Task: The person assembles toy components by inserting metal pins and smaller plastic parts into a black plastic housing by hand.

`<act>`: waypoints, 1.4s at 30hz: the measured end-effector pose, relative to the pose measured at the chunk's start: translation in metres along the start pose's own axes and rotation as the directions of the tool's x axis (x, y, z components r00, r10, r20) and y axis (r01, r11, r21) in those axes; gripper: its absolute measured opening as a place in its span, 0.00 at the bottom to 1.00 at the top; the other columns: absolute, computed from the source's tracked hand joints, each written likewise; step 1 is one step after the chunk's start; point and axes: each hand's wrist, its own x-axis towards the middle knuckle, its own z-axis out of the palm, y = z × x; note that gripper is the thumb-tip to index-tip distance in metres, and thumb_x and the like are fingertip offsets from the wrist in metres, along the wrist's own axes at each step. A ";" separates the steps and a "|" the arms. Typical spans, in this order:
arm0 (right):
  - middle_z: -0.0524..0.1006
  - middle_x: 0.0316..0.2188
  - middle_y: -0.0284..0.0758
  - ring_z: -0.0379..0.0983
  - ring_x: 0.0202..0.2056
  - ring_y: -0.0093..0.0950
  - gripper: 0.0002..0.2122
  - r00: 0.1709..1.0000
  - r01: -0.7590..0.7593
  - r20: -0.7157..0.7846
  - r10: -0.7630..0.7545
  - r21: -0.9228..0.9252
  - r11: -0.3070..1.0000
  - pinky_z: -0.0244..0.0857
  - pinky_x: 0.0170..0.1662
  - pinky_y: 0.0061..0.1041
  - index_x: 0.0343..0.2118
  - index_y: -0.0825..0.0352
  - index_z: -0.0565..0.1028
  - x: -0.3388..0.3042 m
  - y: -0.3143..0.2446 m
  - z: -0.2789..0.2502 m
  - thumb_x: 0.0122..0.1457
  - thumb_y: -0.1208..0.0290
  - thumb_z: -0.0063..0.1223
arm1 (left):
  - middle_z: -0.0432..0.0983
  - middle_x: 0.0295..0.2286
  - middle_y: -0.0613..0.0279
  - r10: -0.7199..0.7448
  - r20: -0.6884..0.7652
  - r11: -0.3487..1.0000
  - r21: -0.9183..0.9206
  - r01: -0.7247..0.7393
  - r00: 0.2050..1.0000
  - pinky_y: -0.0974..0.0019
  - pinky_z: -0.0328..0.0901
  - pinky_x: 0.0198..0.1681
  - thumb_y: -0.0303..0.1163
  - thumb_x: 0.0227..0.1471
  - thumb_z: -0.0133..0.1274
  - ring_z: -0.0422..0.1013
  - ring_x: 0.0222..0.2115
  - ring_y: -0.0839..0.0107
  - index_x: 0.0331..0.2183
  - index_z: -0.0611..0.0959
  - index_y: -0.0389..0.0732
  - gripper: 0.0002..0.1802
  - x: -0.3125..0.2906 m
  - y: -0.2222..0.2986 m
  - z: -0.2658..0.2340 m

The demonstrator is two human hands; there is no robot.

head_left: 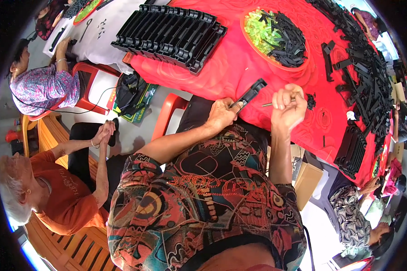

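My left hand (222, 114) is closed around one end of a long black plastic part (252, 92), which tilts up and to the right over the table's near edge. Just right of it, my right hand (288, 107) is curled shut on a thin metal rod-like tool (267, 105). The rod's tip points left toward the black part but is apart from it; its other end is hidden in the fingers. Beside my right hand lies a small heap of tiny black pieces (310, 102).
A red cloth (221, 86) covers the table. On it sit a row of long black parts (167, 36), an orange-rimmed bowl (298, 68) of yellow-green and black pieces, and a long black heap (371, 81). A red chair (169, 110) and seated people are at left; a cardboard box (306, 183) is at right.
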 end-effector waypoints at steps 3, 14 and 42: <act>0.53 0.09 0.25 0.48 0.10 0.16 0.13 0.996 -0.065 0.068 0.058 0.095 0.993 0.44 0.13 0.18 0.27 0.70 0.67 0.004 0.013 0.008 0.55 0.66 0.33 | 0.66 0.09 0.64 -0.038 -0.020 0.999 -0.004 0.038 0.999 0.70 0.56 0.11 0.40 0.48 0.52 0.61 0.08 0.78 0.14 0.71 0.37 0.20 -0.002 0.005 0.000; 0.55 0.10 0.25 0.46 0.09 0.15 0.08 0.996 -0.035 -0.085 0.021 -0.165 0.986 0.43 0.10 0.16 0.31 0.70 0.67 0.009 0.063 0.003 0.57 0.74 0.31 | 0.69 0.10 0.58 -0.046 -0.088 0.966 0.250 0.067 0.995 0.63 0.61 0.18 0.45 0.46 0.51 0.67 0.12 0.68 0.15 0.75 0.34 0.22 0.011 -0.013 0.000; 0.54 0.10 0.26 0.46 0.09 0.15 0.07 0.995 0.048 -0.068 -0.071 -0.300 0.953 0.44 0.11 0.17 0.28 0.71 0.65 0.001 0.080 -0.003 0.54 0.78 0.30 | 0.70 0.14 0.45 0.104 -0.117 0.943 0.326 -0.061 0.988 0.56 0.62 0.24 0.45 0.43 0.53 0.71 0.19 0.53 0.18 0.75 0.30 0.23 0.019 -0.027 0.001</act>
